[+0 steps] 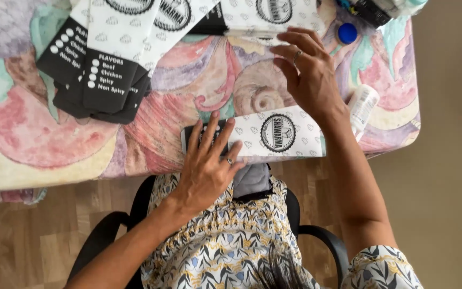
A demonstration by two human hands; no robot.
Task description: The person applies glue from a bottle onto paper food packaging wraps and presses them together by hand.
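Observation:
A flat white paper sleeve (279,134) with a round black emblem and a black end lies at the near edge of the table. My left hand (207,163) rests flat on its black end, fingers spread, gripping nothing. My right hand (306,67) hovers farther back over the table. Its fingers are apart and slightly curled, and the fingertips are at the edge of another white sleeve (266,16) lying at the back. Nothing is held in either hand.
A fanned pile of similar black-and-white sleeves (108,59) lies at the back left on the colourful patterned tablecloth (28,139). A blue cap (347,33) and a white tube (362,107) lie to the right. Black chair arms (322,238) stand over a wooden floor.

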